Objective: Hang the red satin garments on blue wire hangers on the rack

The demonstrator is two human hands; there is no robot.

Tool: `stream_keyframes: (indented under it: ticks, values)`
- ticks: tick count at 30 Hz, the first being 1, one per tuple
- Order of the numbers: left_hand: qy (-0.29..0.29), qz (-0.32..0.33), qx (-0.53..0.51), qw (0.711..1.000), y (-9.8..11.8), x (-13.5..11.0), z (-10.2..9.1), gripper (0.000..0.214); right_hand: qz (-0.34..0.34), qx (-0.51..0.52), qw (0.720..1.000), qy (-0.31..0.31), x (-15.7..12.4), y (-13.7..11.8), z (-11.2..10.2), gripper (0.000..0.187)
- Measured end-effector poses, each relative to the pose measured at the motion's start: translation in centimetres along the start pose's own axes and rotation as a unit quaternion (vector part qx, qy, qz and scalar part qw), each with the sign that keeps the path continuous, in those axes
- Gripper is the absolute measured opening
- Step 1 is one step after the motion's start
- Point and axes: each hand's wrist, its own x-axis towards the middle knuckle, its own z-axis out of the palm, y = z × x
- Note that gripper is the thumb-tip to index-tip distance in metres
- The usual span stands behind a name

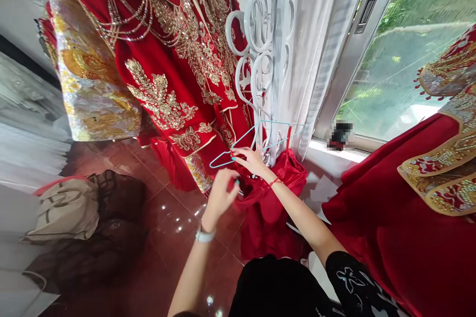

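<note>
My right hand (pixel 251 159) reaches forward with its fingers pinched on the red fabric (pixel 273 193) where it hangs from a light blue wire hanger (pixel 241 141). A red string circles that wrist. My left hand (pixel 222 193), with a white watch on its wrist, is curled closed just below and to the left, gripping the same red garment. The hanger hooks onto a white scrolled metal rack (pixel 256 44). A red gown with gold embroidery (pixel 174 59) hangs on the rack to the left.
Another red and gold garment (pixel 427 193) spreads at the right. White sheer curtains (pixel 308 34) and a window (pixel 397 74) stand behind the rack. A beige bag (pixel 63 208) on dark netting lies at the left on the red tiled floor (pixel 178 228).
</note>
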Motion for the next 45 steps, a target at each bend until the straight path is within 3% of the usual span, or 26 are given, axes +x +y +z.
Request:
stream_keyframes:
  ticks: [1, 3, 5, 7, 11, 13, 16, 20, 25, 30, 33, 38, 45]
  values:
    - [-0.063, -0.042, -0.042, 0.996, -0.3, -1.2, 0.5, 0.021, 0.005, -0.004, 1.000, -0.016, 0.2, 0.2, 0.3, 0.025]
    - [-0.137, -0.140, -0.121, 0.973, -0.9, -3.0, 1.0, 0.025, 0.009, -0.018, 0.999, -0.025, 0.1, 0.7, 0.6, 0.020]
    - [-0.154, -0.204, -0.155, 0.954, -1.4, -3.6, 0.6, 0.029, 0.013, -0.027, 0.999, -0.015, -0.2, 1.1, 0.8, 0.019]
    - [-0.161, -0.207, -0.133, 0.956, -1.7, -3.4, -0.7, 0.027, 0.022, -0.033, 0.999, -0.004, -0.6, 1.1, 0.9, 0.019]
    - [-0.171, -0.116, -0.035, 0.978, -1.8, -1.7, -3.6, 0.013, 0.042, -0.044, 0.998, 0.008, -1.3, 0.6, 1.1, 0.021]
    - [-0.133, -0.074, 0.017, 0.988, -1.9, -1.0, -4.5, 0.020, 0.048, -0.049, 0.998, 0.007, -1.7, 0.3, 1.0, 0.022]
    - [0.001, -0.030, 0.073, 0.997, -2.6, -0.8, -4.6, 0.027, 0.050, -0.060, 0.997, 0.008, -2.2, 0.2, 0.8, 0.023]
    - [0.141, -0.060, 0.056, 0.987, -3.5, -1.4, -3.8, 0.032, 0.043, -0.057, 0.997, 0.025, -2.7, 0.4, 0.8, 0.025]
    - [0.221, -0.103, -0.028, 0.969, -3.7, -0.5, -3.7, 0.058, 0.037, -0.050, 0.997, 0.037, -2.8, 0.3, 0.9, 0.028]
    - [0.263, -0.109, -0.028, 0.958, -3.2, 1.8, -4.8, 0.076, 0.046, -0.052, 0.997, 0.038, -2.8, -0.2, 1.1, 0.031]
    - [0.228, -0.081, -0.027, 0.970, -1.9, 3.5, -4.7, 0.076, 0.044, -0.050, 0.997, 0.038, -2.9, -0.4, 1.2, 0.031]
    - [0.106, 0.003, 0.008, 0.994, 0.7, 6.2, -2.6, 0.075, 0.057, -0.062, 0.996, 0.037, -2.8, -0.6, 1.2, 0.026]
    - [-0.013, 0.023, 0.067, 0.997, -0.2, 6.1, -1.3, 0.067, 0.068, -0.069, 0.995, 0.033, -2.9, -0.6, 0.8, 0.020]
